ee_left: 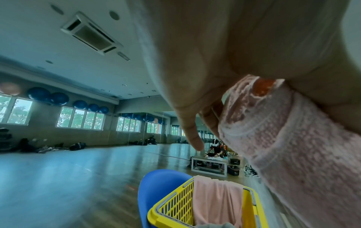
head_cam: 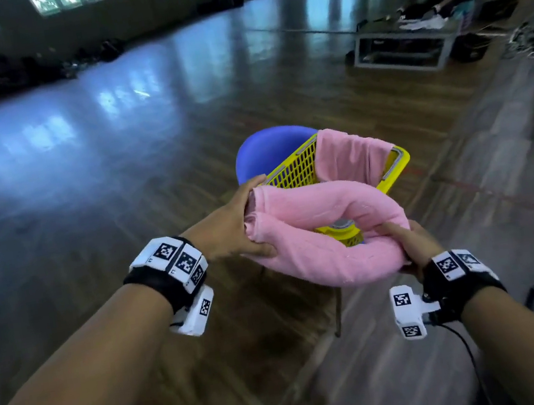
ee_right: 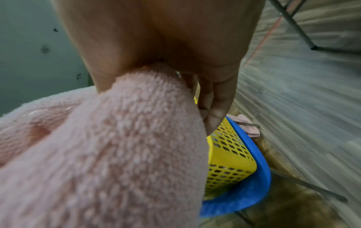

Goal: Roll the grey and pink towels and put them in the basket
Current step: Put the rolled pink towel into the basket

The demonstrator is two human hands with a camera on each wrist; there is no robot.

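both hands clasp the rolled pink terry towel (head_cam: 328,227): left hand (head_cam: 228,229) curled round its 9 o'clock end, right hand (head_cam: 410,243) round the 4 o'clock end, just above the yellow perforated plastic basket (head_cam: 298,166) on a blue plastic chair (head_cam: 268,150). judged step: lowering it in, beside a pink cloth (head_cam: 352,155) draped at 12 o'clock. no legible writing.

Bare forearms, black wrist straps (head_cam: 153,285), white marker-tagged camera blocks (head_cam: 407,312), black cable (head_cam: 467,349)

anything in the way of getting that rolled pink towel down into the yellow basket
Partly. The rolled pink towel, held by the left hand and right hand, is bent above the yellow basket. Another pink cloth drapes over the far rim into the opening, and a yellow container sits inside.
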